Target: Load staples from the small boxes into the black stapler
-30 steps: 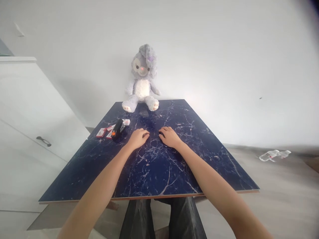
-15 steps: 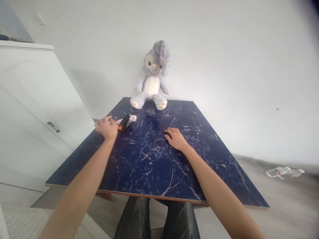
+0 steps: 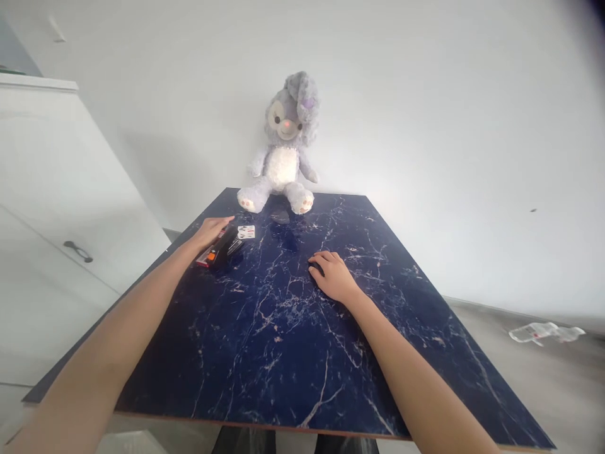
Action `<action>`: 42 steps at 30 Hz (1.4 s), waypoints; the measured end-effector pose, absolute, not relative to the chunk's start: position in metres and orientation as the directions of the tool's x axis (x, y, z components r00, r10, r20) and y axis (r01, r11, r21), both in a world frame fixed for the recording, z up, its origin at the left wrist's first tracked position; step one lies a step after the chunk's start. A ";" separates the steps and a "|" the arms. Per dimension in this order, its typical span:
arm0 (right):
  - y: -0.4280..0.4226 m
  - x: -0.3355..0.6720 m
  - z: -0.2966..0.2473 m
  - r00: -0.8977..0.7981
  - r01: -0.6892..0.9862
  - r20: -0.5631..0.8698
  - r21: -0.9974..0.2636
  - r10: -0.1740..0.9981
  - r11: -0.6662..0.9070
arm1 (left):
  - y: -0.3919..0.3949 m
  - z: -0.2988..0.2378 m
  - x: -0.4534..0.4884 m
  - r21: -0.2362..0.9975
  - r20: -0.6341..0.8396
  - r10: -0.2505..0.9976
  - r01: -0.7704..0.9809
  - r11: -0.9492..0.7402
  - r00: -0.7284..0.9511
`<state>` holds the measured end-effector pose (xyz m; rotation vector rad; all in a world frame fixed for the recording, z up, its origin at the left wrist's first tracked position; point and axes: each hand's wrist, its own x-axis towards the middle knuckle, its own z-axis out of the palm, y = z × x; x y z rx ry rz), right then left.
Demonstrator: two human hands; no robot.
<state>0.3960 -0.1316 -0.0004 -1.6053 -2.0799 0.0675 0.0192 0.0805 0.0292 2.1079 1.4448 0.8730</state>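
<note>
My left hand (image 3: 211, 231) reaches to the far left of the dark blue marble table (image 3: 293, 340), its fingers stretched out and touching a black stapler (image 3: 221, 247) with an orange tip. Small red and white boxes (image 3: 246, 232) lie beside and under the stapler, partly hidden by the hand. My right hand (image 3: 333, 276) rests palm down near the table's middle, fingers loosely curled on the surface, holding nothing that I can see.
A grey and white plush rabbit (image 3: 283, 148) sits at the table's far edge against the white wall. A white cabinet (image 3: 51, 208) with a dark handle stands to the left. A crumpled plastic bottle (image 3: 543, 331) lies on the floor at the right.
My left hand left the middle of the table, went out to the left and now lies against the stapler. My right hand has stayed in place. The camera has shifted.
</note>
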 end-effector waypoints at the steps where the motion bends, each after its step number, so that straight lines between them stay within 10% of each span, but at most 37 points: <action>1: -0.131 0.396 0.000 -0.170 0.892 0.366 -0.338 0.915 0.301 | 0.087 0.028 0.027 0.646 0.251 0.912 0.646 -0.407 0.323; 14: -0.133 0.397 0.004 -0.152 0.829 0.392 -0.449 0.907 0.333 | -0.027 0.028 0.161 0.522 0.184 0.524 0.369 -0.769 0.831; 20: -0.143 0.400 0.020 -0.228 0.600 0.310 -0.702 0.923 0.384 | -0.078 0.037 0.140 0.615 0.427 0.745 0.440 -0.655 0.513; 23: -0.152 0.389 0.026 -0.389 0.627 0.335 -0.586 0.858 0.513 | -0.087 0.034 0.102 0.726 0.401 0.858 0.460 -0.511 0.321; 30: -0.168 0.365 0.029 -0.197 0.914 0.276 -0.294 0.941 0.278 | -0.108 0.037 0.071 0.612 0.106 0.691 0.501 -0.612 0.715; 34: -0.171 0.360 0.029 -0.432 0.836 0.325 -0.205 0.841 0.509 | -0.101 0.046 0.068 0.635 0.001 0.631 0.487 -0.600 0.776; 42: -0.166 0.352 0.031 -0.400 0.848 0.374 -0.195 0.837 0.493 | -0.093 0.032 0.064 0.620 0.106 0.775 0.568 -0.541 0.623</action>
